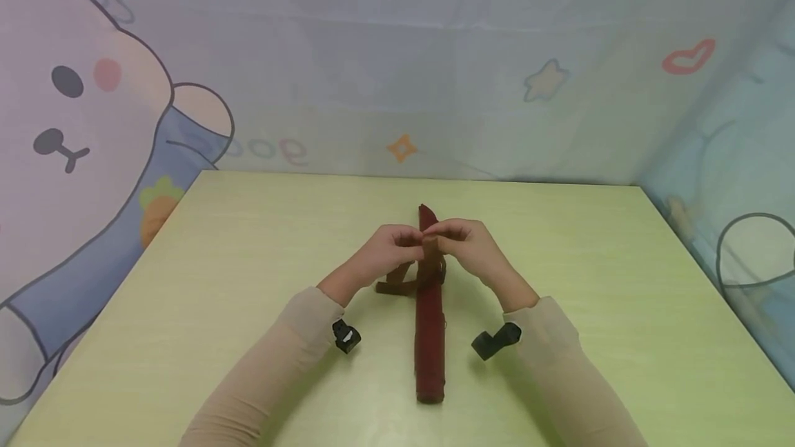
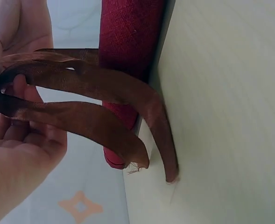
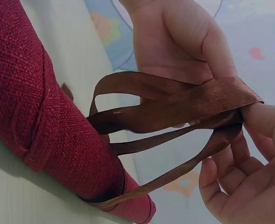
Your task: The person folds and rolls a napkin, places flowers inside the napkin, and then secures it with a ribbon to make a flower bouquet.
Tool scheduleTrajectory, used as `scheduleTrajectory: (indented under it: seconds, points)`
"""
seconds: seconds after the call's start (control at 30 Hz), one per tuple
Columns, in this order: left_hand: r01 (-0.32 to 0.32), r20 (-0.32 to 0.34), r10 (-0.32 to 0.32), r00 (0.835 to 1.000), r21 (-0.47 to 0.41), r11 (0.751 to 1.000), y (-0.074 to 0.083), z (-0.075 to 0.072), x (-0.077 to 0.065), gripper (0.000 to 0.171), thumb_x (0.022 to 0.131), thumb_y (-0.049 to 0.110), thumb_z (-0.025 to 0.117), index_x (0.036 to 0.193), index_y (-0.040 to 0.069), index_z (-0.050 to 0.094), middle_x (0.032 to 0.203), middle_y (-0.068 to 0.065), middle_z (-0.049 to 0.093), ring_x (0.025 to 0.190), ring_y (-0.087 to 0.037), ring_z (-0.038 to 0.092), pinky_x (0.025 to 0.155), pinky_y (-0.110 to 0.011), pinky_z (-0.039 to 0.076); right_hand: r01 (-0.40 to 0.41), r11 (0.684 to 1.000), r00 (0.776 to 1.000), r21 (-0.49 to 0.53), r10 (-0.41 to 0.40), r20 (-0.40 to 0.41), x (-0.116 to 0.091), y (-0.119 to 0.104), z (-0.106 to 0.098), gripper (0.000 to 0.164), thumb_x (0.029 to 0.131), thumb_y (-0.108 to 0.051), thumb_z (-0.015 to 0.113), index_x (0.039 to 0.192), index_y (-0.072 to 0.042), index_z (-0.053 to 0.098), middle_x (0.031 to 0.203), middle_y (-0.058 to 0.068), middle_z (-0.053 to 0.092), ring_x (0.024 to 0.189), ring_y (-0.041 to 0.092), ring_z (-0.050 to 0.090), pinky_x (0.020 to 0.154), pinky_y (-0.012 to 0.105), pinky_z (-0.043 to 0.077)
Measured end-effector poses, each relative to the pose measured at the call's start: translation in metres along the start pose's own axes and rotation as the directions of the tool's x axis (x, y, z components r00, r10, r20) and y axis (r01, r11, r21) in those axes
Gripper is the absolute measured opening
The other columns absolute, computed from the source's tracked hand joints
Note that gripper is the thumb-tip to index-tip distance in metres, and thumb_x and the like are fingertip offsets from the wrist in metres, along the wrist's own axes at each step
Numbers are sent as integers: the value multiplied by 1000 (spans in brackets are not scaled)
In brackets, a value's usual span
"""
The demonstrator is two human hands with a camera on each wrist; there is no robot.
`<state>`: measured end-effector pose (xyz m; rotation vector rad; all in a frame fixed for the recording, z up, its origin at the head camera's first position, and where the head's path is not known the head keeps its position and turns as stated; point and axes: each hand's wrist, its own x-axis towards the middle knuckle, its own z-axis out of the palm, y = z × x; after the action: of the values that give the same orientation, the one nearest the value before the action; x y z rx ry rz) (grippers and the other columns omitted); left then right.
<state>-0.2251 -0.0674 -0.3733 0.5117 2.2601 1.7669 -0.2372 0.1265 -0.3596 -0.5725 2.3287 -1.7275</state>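
A dark red, woven-cloth roll (image 1: 430, 347) lies lengthwise on the table, pointing away from me. Brown satin ribbon (image 3: 174, 105) passes round it near its far part and rises in loops above it. My left hand (image 1: 386, 251) and right hand (image 1: 470, 248) meet over the roll, fingertips nearly touching. Both pinch the ribbon between thumb and fingers. In the left wrist view, two frayed ribbon ends (image 2: 137, 151) hang down beside the roll. The right wrist view has ribbon folded over the right thumb (image 3: 265, 116). Some fingertips are hidden behind the ribbon.
The pale yellow-green table (image 1: 279, 226) ends at a printed cloth backdrop (image 1: 373, 74), which also runs along both sides. Small black wrist cameras (image 1: 346, 336) sit at both cuffs, close above the table.
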Motion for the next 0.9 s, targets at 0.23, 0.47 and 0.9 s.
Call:
scheduleTrajectory:
  seconds: [0.23, 0.47, 0.9]
  points:
    - [-50, -60, 46, 997, -52, 997, 0, 4, 0, 21, 89, 1, 62, 110, -2, 59, 101, -8, 65, 91, -12, 59, 78, -26, 48, 16, 1000, 1000, -7, -16, -14, 1, -1, 3, 23, 91, -1, 58, 110, 6, 68, 101, 5, 71, 89, 6, 62, 80, 25, 50]
    - [-66, -96, 60, 994, -55, 996, -1, 5, 0, 19, 86, -5, 58, 105, -3, 59, 97, -7, 63, 87, -13, 57, 78, -34, 49, 33, 999, 999, 10, -33, 1, 2, -2, 4, 23, 91, -2, 57, 110, 6, 68, 103, 10, 71, 91, 6, 64, 85, 30, 52]
    - [-29, -92, 22, 995, -79, 996, -3, 10, -1, 17, 85, -4, 62, 102, -1, 57, 97, -6, 63, 87, -13, 56, 74, -25, 47, 19, 999, 998, -41, -21, -52, 4, 3, 5, 23, 93, -2, 56, 111, 3, 69, 110, 15, 69, 88, 9, 63, 78, 34, 51]
